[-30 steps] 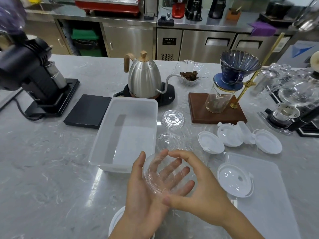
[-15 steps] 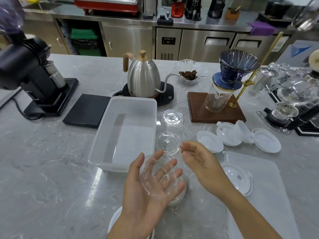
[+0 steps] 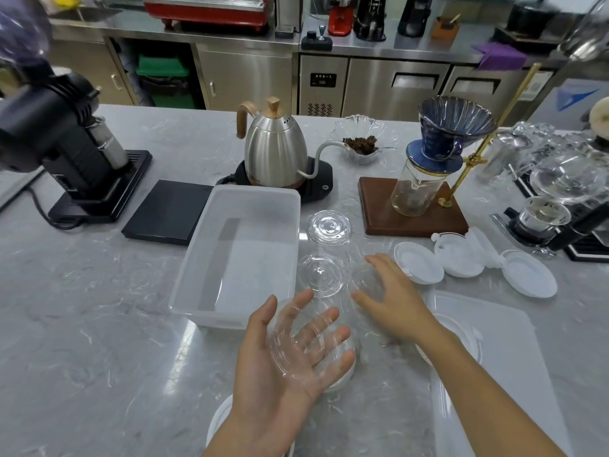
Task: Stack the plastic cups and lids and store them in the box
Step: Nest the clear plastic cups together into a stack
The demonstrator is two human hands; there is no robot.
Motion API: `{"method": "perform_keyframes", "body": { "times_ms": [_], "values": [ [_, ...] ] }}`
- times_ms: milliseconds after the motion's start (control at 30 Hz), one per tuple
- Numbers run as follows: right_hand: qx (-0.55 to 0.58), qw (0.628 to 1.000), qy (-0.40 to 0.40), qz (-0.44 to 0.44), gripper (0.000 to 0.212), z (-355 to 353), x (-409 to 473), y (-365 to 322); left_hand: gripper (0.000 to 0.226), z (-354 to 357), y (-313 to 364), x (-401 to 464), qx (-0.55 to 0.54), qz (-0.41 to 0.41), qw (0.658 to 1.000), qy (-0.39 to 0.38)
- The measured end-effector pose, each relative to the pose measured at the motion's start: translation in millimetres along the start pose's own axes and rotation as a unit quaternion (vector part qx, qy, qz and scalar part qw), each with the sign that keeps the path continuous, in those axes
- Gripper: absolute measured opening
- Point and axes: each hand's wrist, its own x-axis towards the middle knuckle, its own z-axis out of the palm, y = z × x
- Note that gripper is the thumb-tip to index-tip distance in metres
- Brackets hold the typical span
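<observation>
My left hand [image 3: 286, 354] lies palm up near the counter's front edge, with a clear plastic lid [image 3: 304, 344] resting against its spread fingers. My right hand [image 3: 392, 295] hovers open, fingers spread, just right of a clear lid [image 3: 321, 274] on the counter. A second clear lid [image 3: 329, 227] lies further back. The translucent white box [image 3: 244, 252] stands empty to the left of these lids. White lids [image 3: 418, 267] [image 3: 459, 260] [image 3: 529, 277] lie to the right. The box's flat cover [image 3: 494, 357] lies under my right forearm, with a white lid [image 3: 461, 334] partly hidden on it.
Behind the box stand a steel gooseneck kettle [image 3: 275, 150], a black scale [image 3: 168, 211] and a black grinder [image 3: 62, 150]. A pour-over stand with a blue dripper [image 3: 451, 133] on a wooden base [image 3: 412, 214] sits right of the lids. Glassware crowds the far right.
My right hand let go of the clear lid and moved forward and right, over the counter by the loose lids. My left hand kept the lid and stayed in place.
</observation>
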Motion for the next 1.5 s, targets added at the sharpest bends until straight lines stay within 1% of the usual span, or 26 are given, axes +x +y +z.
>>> {"method": "perform_keyframes", "body": {
  "times_ms": [67,133,267,433,567,700,867,967,1200,1300,1433,1500],
  "values": [
    [-0.02,0.999,-0.029,0.021,0.082,-0.3,3.9,3.5,0.05,-0.7,-0.6,0.4,0.003,-0.001,1.0,-0.001],
    [-0.04,0.997,-0.05,0.04,0.085,-0.3,5.6,4.2,0.051,-0.8,-0.3,-1.1,0.006,-0.001,1.0,-0.006],
    [-0.048,0.998,-0.016,0.034,0.085,1.7,8.3,4.5,0.051,-1.7,0.1,-0.5,0.007,-0.006,1.0,-0.015],
    [0.01,0.999,0.027,0.027,0.087,-5.2,0.8,-5.0,0.052,-1.0,0.6,0.3,0.005,-0.004,1.0,-0.024],
    [0.071,0.997,0.019,0.01,0.089,-18.6,-14.0,-20.8,0.054,-2.0,-0.5,1.2,0.007,-0.004,1.0,-0.024],
    [0.144,0.989,0.009,-0.025,0.083,-31.0,-32.0,-36.9,0.055,-1.7,-1.7,1.7,0.007,-0.01,1.0,-0.026],
    [0.202,0.977,0.01,-0.064,0.078,-44.5,-51.2,-53.8,0.052,-1.2,-3.5,2.1,0.002,-0.02,0.999,-0.033],
    [0.261,0.963,0.014,-0.069,0.073,-49.2,-59.2,-59.8,0.052,0.1,-4.5,2.5,0.0,-0.023,0.999,-0.032],
    [0.366,0.927,0.013,-0.083,0.077,-42.3,-75.3,-63.0,0.047,1.2,-7.4,4.3,-0.004,-0.021,0.999,-0.043],
    [0.373,0.924,0.001,-0.086,0.071,-34.1,-83.4,-63.5,0.043,2.6,-8.0,2.9,-0.013,-0.022,0.999,-0.041],
    [0.352,0.932,-0.023,-0.082,0.063,-25.0,-91.9,-66.1,0.052,2.5,-7.7,2.8,-0.031,-0.04,0.998,-0.038],
    [0.33,0.94,-0.046,-0.071,0.059,-23.0,-96.2,-68.9,0.051,3.6,-8.1,1.9,-0.032,-0.04,0.998,-0.045]
  ]
}}
